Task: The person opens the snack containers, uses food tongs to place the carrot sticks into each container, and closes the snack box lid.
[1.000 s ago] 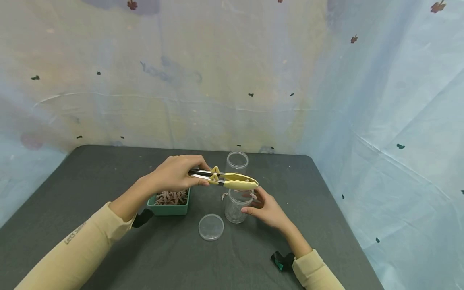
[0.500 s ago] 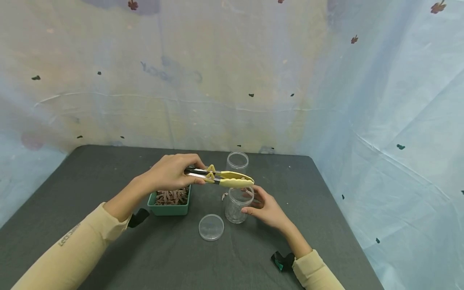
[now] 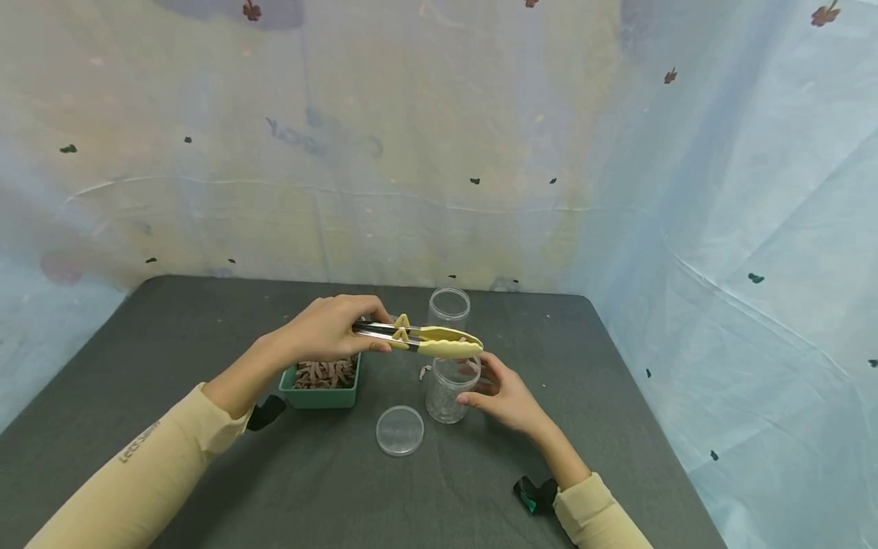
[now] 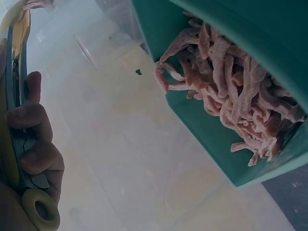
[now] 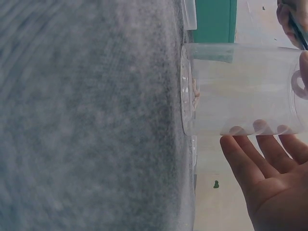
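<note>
My left hand [image 3: 332,328] grips yellow-tipped metal tongs [image 3: 449,348], whose tips lie over the mouth of the near clear jar [image 3: 446,400]. In the left wrist view, fingers [image 4: 41,127] curl round the tongs [image 4: 14,82], with a pinkish strip [image 4: 38,4] at the tips. My right hand [image 3: 506,396] holds the upright jar from the right, thumb in front. In the right wrist view, fingertips touch the jar wall [image 5: 240,91]; small strips [image 5: 195,94] show near its base, but whether inside or behind I cannot tell.
A green container [image 3: 318,398] of pinkish strips [image 3: 325,374] stands left, partly under my left hand. A clear round lid [image 3: 400,431] lies before the jars. Another clear jar [image 3: 449,303] stands behind, and a loose strip [image 3: 424,372] is left of the near jar.
The tongs have shifted slightly left overall. A strip seen at the jar's right rim, by my right fingers, no longer shows there. My right hand has stayed at the jar.
</note>
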### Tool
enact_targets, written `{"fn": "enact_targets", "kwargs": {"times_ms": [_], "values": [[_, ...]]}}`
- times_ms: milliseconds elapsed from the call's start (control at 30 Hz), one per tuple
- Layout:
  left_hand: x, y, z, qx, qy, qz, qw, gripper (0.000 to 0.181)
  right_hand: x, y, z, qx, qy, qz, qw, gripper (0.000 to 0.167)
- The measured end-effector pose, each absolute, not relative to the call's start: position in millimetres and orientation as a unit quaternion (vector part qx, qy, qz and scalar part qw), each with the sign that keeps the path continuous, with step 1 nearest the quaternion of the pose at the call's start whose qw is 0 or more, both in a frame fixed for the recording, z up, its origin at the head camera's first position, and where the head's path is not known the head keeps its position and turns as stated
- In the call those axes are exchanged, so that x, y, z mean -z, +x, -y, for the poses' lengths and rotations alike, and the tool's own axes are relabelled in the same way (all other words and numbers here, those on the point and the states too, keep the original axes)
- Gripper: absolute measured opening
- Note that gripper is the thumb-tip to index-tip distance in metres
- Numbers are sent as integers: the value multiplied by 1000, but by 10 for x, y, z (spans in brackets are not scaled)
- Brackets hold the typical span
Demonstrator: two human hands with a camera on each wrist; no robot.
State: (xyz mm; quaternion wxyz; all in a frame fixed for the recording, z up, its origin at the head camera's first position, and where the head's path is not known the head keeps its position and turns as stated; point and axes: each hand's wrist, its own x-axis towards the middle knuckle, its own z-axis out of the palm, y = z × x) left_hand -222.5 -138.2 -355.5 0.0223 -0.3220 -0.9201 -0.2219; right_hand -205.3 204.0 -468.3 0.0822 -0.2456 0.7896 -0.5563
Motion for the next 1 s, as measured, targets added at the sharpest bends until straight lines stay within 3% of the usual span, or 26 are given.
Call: {"fn": "enact_targets", "kwargs": {"times_ms": [233, 767, 1000], "values": [[3634, -2219, 1366, 212, -326, 921, 1, 41, 4674, -2055, -2022, 555, -239, -792, 86, 76], [3629, -2214, 1469, 232, -305, 923, 10, 42, 4666, -2066, -2036, 548, -245, -795, 82, 77], [3540, -2189, 1723, 251, -288, 924, 28, 41, 4701, -2076, -2048, 565, -278, -774, 72, 71]]}}
